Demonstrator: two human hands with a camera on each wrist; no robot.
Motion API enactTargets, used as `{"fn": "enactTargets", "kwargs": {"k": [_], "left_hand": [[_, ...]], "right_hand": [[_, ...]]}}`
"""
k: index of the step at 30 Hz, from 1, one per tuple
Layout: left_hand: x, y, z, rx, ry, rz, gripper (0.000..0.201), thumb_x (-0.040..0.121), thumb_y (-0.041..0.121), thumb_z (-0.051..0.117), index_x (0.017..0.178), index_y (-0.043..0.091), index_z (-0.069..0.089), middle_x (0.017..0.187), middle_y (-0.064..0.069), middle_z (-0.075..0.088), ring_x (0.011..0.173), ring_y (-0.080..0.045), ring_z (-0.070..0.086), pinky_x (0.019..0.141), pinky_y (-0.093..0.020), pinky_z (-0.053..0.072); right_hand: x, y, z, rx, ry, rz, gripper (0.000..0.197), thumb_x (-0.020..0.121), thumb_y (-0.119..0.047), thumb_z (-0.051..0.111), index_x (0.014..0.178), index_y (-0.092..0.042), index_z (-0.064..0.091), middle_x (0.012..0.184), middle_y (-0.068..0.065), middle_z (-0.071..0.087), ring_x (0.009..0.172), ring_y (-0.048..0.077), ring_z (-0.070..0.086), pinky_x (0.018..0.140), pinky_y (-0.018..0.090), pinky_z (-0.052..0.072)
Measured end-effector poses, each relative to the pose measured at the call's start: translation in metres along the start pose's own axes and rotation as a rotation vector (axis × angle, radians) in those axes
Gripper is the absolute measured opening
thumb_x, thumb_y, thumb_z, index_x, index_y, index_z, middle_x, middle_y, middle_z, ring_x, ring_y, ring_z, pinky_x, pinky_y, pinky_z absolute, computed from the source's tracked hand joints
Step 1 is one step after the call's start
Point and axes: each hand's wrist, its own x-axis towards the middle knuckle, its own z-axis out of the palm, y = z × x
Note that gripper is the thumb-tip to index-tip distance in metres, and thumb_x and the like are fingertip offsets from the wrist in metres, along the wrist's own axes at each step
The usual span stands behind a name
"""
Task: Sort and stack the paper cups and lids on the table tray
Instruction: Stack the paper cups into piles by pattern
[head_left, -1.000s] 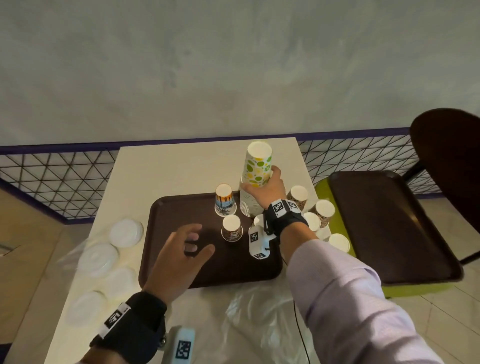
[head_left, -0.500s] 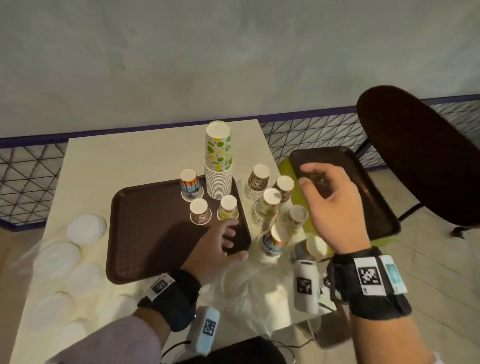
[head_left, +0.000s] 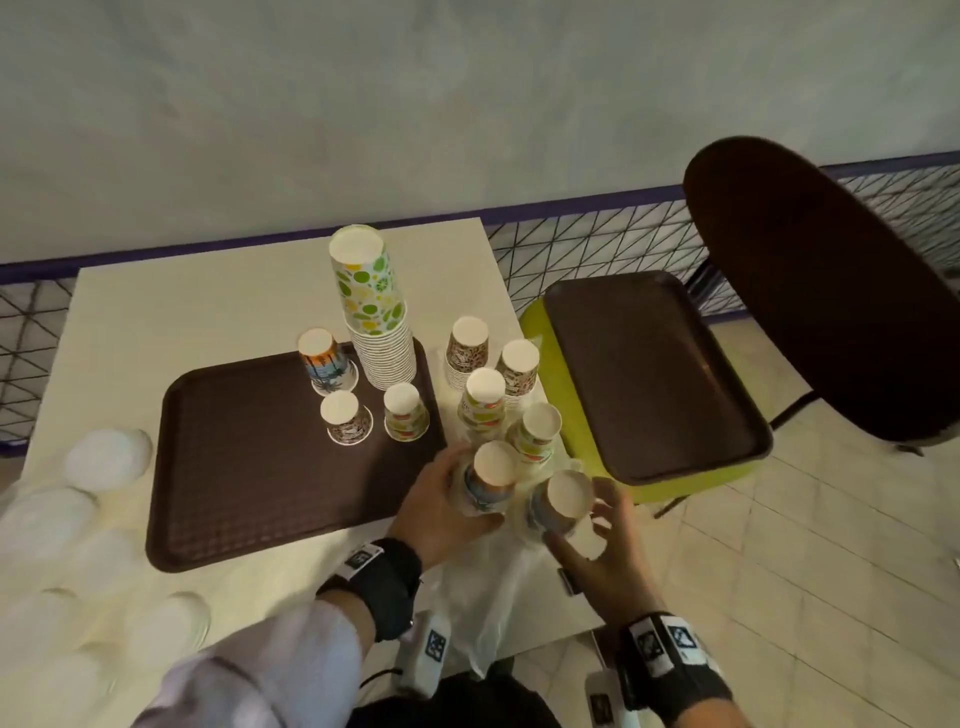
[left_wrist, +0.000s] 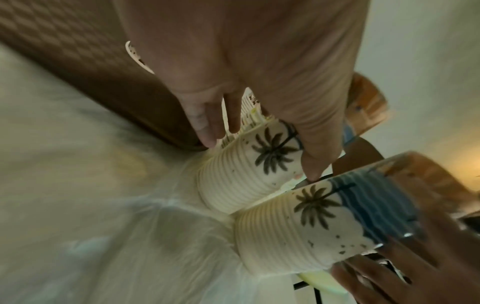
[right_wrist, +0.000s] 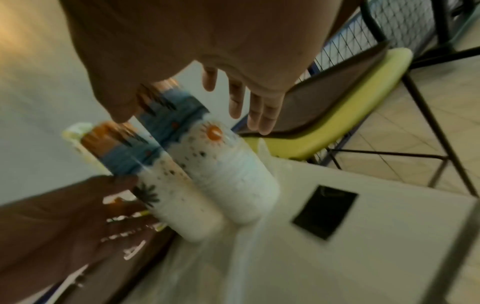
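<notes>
- Head view: two short palm-print stacks stand upside down, bases up, on the table just off the table tray's (head_left: 249, 467) right edge, near the table's front right corner. Their long axes run roughly vertical; the right-hand one looks slightly tilted.
- The left hand (head_left: 441, 512) wraps the left palm-print stack (head_left: 491, 478), fingers and thumb curled round its wall.
- The right hand (head_left: 597, 561) is at the right palm-print stack (head_left: 563, 501), fingers spread and fairly straight, thumb against the cup's side; whether it grips yet I cannot tell.
- In the left wrist view the two stacks touch side by side, nested rims showing as ridges, on a crumpled clear plastic bag (left_wrist: 130, 236).
- Already on the tray, at its far right corner: a tall stack of green-dotted cups (head_left: 376, 322), beside it one palm-print cup (head_left: 327, 364), and two single cups nearer, all base up.
- Left to do, by my reckoning: five further short stacks (head_left: 485, 395) wait on the table between the tray and the right edge, and the white lids (head_left: 106, 460) lie loose along the left edge, unstacked. Sorting looks under halfway.
- A second tray (head_left: 654, 374) lies on a green chair seat to the right.
</notes>
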Motion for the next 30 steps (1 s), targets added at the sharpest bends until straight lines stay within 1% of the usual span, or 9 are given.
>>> {"fn": "enactTargets", "kwargs": {"k": [2,4,7,11,15,20,22,26,30], "left_hand": [[0.003,-0.006,0.01,-0.013,0.017,-0.006,0.084,0.054,0.048,0.093,0.118,0.073,0.046,0.132,0.014,0.062,0.123,-0.009,0.061,0.107,-0.042,0.051],[0.006,-0.014,0.02,0.0,0.04,-0.016,0.084,0.053,0.056,0.091,0.125,0.064,0.049,0.132,0.014,0.064,0.124,-0.013,0.062,0.107,-0.045,0.052],[0.009,-0.02,0.029,0.029,0.075,-0.024,0.087,0.056,0.055,0.09,0.133,0.053,0.05,0.131,0.016,0.066,0.124,-0.016,0.063,0.105,-0.048,0.053],[0.009,-0.018,0.039,0.016,0.118,-0.043,0.078,0.055,0.053,0.09,0.122,0.066,0.052,0.121,0.031,0.068,0.118,-0.005,0.065,0.103,-0.038,0.053],[0.011,-0.017,0.046,0.057,0.165,-0.087,0.077,0.063,0.054,0.088,0.132,0.04,0.058,0.117,0.022,0.072,0.112,-0.006,0.068,0.098,-0.041,0.057],[0.012,-0.009,0.049,0.16,0.19,-0.033,0.084,0.062,0.053,0.087,0.137,0.039,0.052,0.121,0.009,0.07,0.113,-0.016,0.068,0.093,-0.041,0.059],[0.013,-0.011,0.053,0.245,0.185,-0.019,0.09,0.061,0.055,0.086,0.14,0.033,0.05,0.121,0.004,0.068,0.112,-0.022,0.067,0.091,-0.042,0.059],[0.014,-0.017,0.062,0.44,0.159,-0.007,0.094,0.065,0.06,0.084,0.144,0.03,0.042,0.123,0.009,0.058,0.11,-0.022,0.061,0.089,-0.022,0.044],[0.009,-0.018,0.056,0.371,0.235,0.015,0.087,0.068,0.038,0.092,0.142,0.025,0.048,0.116,0.011,0.048,0.109,-0.018,0.052,0.092,-0.032,0.051]], "right_hand": [[0.005,0.015,0.006,-0.042,-0.041,0.004,0.084,0.066,-0.059,0.083,0.134,-0.054,0.034,0.138,-0.012,0.051,0.123,0.01,0.053,0.1,0.039,0.049],[0.011,0.028,0.011,-0.067,-0.075,0.007,0.086,0.065,-0.06,0.083,0.134,-0.059,0.031,0.138,-0.015,0.05,0.122,0.009,0.053,0.1,0.038,0.049],[0.016,0.038,0.016,-0.075,-0.118,0.0,0.091,0.066,-0.062,0.084,0.141,-0.051,0.033,0.139,-0.023,0.047,0.126,0.005,0.05,0.103,0.039,0.049],[0.021,0.04,0.021,-0.098,-0.126,-0.047,0.089,0.07,-0.057,0.083,0.143,-0.046,0.032,0.141,-0.027,0.043,0.127,-0.006,0.042,0.104,0.024,0.04],[0.025,0.041,0.024,-0.134,-0.108,-0.076,0.087,0.074,-0.057,0.079,0.144,-0.049,0.028,0.141,-0.031,0.042,0.128,0.001,0.046,0.104,0.026,0.04],[0.024,0.036,0.025,-0.177,-0.09,-0.089,0.082,0.076,-0.052,0.078,0.144,-0.041,0.032,0.139,-0.014,0.051,0.12,0.005,0.053,0.093,0.02,0.043],[0.023,0.036,0.022,-0.143,-0.083,-0.102,0.08,0.076,-0.048,0.08,0.139,-0.049,0.031,0.136,-0.015,0.052,0.116,0.003,0.054,0.09,0.02,0.045],[0.025,0.038,0.018,-0.098,-0.08,-0.135,0.08,0.075,-0.043,0.08,0.133,-0.059,0.027,0.13,-0.016,0.054,0.115,0.002,0.055,0.091,0.017,0.047],[0.028,0.039,0.015,-0.055,-0.083,-0.154,0.077,0.075,-0.039,0.081,0.135,-0.049,0.035,0.128,-0.024,0.053,0.118,0.003,0.054,0.094,0.025,0.051]]}}
